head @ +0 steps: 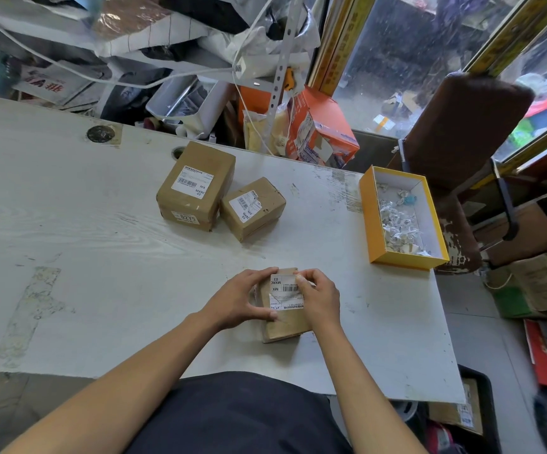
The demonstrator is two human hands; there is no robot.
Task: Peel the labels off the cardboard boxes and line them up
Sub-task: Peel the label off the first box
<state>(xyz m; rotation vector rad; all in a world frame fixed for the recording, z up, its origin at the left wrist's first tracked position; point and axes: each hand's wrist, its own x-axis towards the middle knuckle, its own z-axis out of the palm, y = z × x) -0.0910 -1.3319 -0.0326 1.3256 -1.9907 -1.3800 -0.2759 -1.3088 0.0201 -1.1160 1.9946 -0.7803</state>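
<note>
A small cardboard box [283,326] lies on the white table [102,257] near its front edge, with a white barcode label [286,291] on its top. My left hand [237,298] grips the box's left side. My right hand [318,298] rests on its right side, thumb and fingers pinching at the label's far right corner. Farther back stand two more cardboard boxes, a larger one [197,185] and a smaller one [252,208], touching each other, each with a white label on top.
A yellow open box [372,221] with crumpled peeled labels inside sits at the table's right edge. A brown chair [462,132] stands beyond it. Bags, cables and cartons pile up behind the table; more boxes lie on the floor at right.
</note>
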